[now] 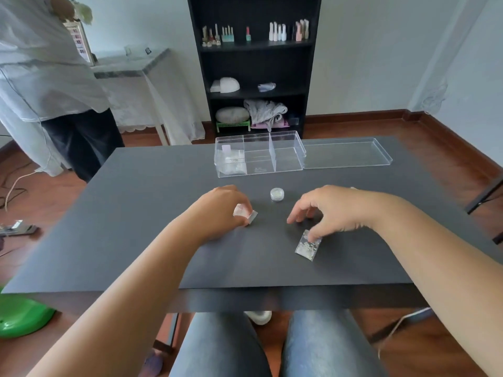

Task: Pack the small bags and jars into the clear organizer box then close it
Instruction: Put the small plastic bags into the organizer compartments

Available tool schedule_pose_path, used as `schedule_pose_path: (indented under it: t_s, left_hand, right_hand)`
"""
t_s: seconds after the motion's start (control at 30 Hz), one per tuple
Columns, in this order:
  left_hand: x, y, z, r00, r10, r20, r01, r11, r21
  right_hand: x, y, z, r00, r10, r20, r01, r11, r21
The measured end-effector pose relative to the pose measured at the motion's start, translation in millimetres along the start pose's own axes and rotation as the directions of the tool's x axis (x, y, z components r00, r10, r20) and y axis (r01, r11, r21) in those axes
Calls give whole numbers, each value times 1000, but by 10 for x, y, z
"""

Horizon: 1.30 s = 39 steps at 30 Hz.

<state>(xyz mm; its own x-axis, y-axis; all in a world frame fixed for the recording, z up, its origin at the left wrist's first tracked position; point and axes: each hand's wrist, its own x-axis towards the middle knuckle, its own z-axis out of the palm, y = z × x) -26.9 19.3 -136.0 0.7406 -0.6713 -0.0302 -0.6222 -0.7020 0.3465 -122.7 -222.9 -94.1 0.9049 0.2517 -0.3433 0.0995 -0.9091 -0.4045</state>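
The clear organizer box (285,161) stands open at the far side of the dark table (152,213), with small bags in its left compartment (231,160). Its clear lid (347,155) lies flat to the right of it. A small round jar (277,194) sits between my hands. My left hand (223,210) is closed on a small pinkish bag (245,213) resting on the table. My right hand (332,210) hovers with curled fingers, its thumb tip touching the top edge of a glittery small bag (307,246) that lies flat.
A black shelf unit (255,66) with bottles and cloths stands behind the table. A person in a white shirt (46,77) stands at the far left by a white side table (136,69). A green stool (21,314) is low at my left.
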Motion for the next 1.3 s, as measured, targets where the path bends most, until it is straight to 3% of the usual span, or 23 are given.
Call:
schedule_pose_path:
  t_s: [0.13, 0.23, 0.5, 0.63, 0.8, 1.03, 1.13, 1.3]
  left_hand:
    - [48, -23, -15, 1000, -2, 20, 4, 997, -75]
    - [59, -33, -18, 999, -22, 38, 25, 994, -103]
    - [52, 28, -72, 997, -10, -71, -4, 982, -189]
    - [207, 83, -308, 974, -63, -217, -14, 941, -338]
    - [613, 159, -504, 893, -160, -422, -34, 909, -416]
    - [1080, 138, -263, 852, -260, -455, 111, 938, -328]
    - [1168, 81, -150, 851, -275, -448, 181, 953, -242]
    - [1235, 20, -179, 814, -279, -510, 171, 954, -248]
  right_hand:
    - [-13, -26, 135, 999, -33, 12, 34, 990, -137]
    - [-7, -28, 157, 999, -37, -20, 35, 995, -93]
    - [25, -53, 212, 999, -8, -31, 6, 998, -66]
    - [90, -55, 255, 998, -9, -55, 11, 999, 44]
    - [228, -44, 274, 976, -27, -215, 62, 986, 155]
    - [352, 22, 48, 853, -11, -521, 179, 945, 273]
    - [413, 82, -93, 767, 17, -642, 213, 936, 279]
    - [653, 127, -358, 612, 109, -784, 254, 911, 324]
